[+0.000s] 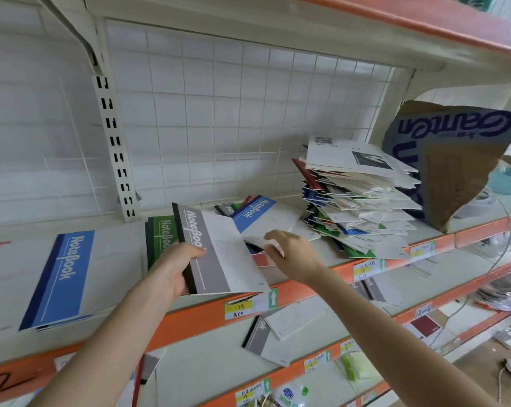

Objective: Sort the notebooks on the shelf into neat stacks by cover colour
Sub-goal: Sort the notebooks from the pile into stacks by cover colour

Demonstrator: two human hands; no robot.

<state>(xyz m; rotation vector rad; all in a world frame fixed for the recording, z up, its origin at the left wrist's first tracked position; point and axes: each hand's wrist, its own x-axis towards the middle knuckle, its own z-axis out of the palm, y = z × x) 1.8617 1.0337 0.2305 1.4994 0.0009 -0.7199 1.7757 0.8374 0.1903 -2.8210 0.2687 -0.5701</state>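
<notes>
Grey notebook (216,254) gripped in left hand (172,274); right hand (289,257) spread, empty, above red notebook (260,260); leaning pile (360,201) beside.

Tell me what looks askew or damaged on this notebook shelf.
The tall pile at the right is fanned out and slumping forward, colours mixed. Beside it the cardboard box is torn at its edge. Behind the grey notebook that the left hand holds, loose notebooks lie criss-crossed.
</notes>
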